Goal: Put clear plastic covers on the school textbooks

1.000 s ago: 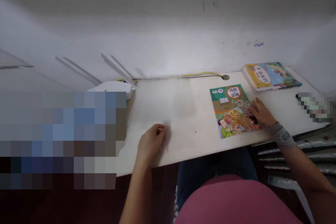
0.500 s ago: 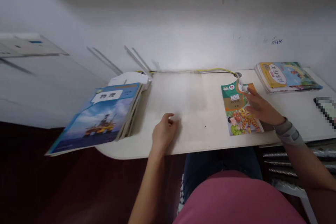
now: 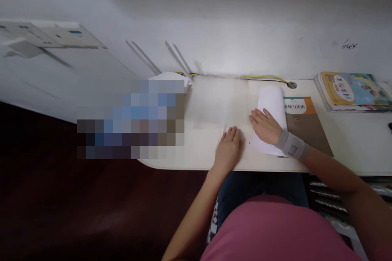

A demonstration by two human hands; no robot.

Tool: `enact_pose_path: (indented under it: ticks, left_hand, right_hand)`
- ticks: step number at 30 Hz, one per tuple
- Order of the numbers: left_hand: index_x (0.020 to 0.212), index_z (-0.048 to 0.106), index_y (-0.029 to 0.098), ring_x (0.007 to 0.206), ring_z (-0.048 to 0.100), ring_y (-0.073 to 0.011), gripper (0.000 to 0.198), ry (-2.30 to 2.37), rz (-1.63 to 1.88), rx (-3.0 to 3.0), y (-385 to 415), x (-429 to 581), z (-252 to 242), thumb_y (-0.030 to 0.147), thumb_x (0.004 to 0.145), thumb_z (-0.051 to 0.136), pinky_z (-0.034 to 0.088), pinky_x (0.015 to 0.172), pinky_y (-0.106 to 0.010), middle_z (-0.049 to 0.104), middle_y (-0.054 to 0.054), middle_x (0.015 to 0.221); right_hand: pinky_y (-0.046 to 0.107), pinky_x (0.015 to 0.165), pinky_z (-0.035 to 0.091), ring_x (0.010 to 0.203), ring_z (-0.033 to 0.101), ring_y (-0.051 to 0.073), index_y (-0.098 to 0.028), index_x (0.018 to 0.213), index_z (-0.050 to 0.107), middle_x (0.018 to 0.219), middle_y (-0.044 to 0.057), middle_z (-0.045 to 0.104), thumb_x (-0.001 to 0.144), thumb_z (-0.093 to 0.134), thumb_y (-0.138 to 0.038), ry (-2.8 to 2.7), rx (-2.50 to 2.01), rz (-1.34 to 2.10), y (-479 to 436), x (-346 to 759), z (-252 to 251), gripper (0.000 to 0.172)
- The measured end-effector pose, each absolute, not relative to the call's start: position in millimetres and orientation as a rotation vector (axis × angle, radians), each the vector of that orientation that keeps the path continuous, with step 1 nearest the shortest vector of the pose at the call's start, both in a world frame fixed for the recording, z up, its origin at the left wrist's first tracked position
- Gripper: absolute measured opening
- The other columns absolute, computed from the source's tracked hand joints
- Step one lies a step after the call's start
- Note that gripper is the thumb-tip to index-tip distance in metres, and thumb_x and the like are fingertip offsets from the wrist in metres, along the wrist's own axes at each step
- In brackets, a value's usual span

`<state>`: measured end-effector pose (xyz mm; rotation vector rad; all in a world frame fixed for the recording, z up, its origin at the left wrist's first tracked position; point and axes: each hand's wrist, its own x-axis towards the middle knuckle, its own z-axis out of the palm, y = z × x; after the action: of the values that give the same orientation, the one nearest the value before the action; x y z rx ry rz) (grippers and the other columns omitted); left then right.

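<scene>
A thin book (image 3: 306,130) lies on the table with a brown, orange and white page or cover facing up at its right. From it a plain white sheet (image 3: 271,100), seemingly the inside of its cover, curves over to the left. My right hand (image 3: 266,126), with a grey band on the wrist, rests on this white sheet with fingers stretched out. Left of it, my left hand (image 3: 229,147) lies with its fingers extended and nothing held. A clear plastic sheet (image 3: 214,102) is spread flat just beyond my left hand.
A pixelated book stack (image 3: 147,118) stands at the left, before a white router (image 3: 170,76) with antennas. Another book stack (image 3: 352,91) sits at the right. A yellow cable (image 3: 266,76) runs along the wall into a table hole. Wall sockets (image 3: 52,34) are at the left.
The book's illustrated cover no longer shows; a white sheet is turned leftward. My right hand moved left onto it, and my left hand went from curled to extended. The view shifted.
</scene>
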<state>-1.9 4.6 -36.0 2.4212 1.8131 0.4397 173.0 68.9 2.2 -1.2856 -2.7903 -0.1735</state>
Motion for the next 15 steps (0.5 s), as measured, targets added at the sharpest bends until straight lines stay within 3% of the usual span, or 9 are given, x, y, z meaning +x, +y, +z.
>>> enact_pose_path:
  ticks: [4,7,10,15]
  left_hand:
    - [0.135,0.036,-0.002,0.135,0.029,-0.0354,0.071,1.821,0.536,2.371,-2.7,-4.6,-45.8,0.052,0.089,0.039,0.032,0.106,-0.053,0.037,-0.029,0.141]
    - [0.137,0.032,-0.005,0.136,0.025,-0.0396,0.084,1.884,0.513,2.366,-7.3,1.1,-46.5,0.060,0.084,0.044,0.029,0.107,-0.056,0.032,-0.031,0.143]
    - [0.137,0.033,-0.005,0.136,0.024,-0.0388,0.080,1.897,0.445,2.381,-9.2,4.4,-44.8,0.056,0.086,0.044,0.028,0.108,-0.054,0.030,-0.029,0.144]
    - [0.139,0.033,0.002,0.137,0.025,-0.0344,0.071,1.855,0.416,2.412,-10.2,1.9,-42.7,0.051,0.088,0.043,0.027,0.109,-0.052,0.031,-0.024,0.146]
  right_hand:
    - [0.048,0.111,0.022,0.135,0.031,0.029,-0.004,0.135,0.042,0.143,0.017,0.041,0.090,0.029,-0.014,-2.762,-1.252,-0.138,64.2,152.7,-4.7,0.048]
    - [0.044,0.112,0.023,0.135,0.031,0.027,-0.003,0.136,0.040,0.143,0.016,0.041,0.089,0.030,-0.014,-2.748,-1.198,-0.057,62.8,143.4,-3.4,0.049]
    - [0.041,0.111,0.025,0.135,0.032,0.026,-0.004,0.136,0.040,0.143,0.015,0.041,0.089,0.032,-0.016,-2.686,-1.206,0.023,75.9,148.3,7.1,0.049]
    - [0.054,0.108,0.021,0.137,0.023,0.034,-0.009,0.139,0.036,0.148,0.019,0.031,0.087,0.048,-0.035,-2.432,-1.584,0.055,134.3,178.4,25.2,0.059]
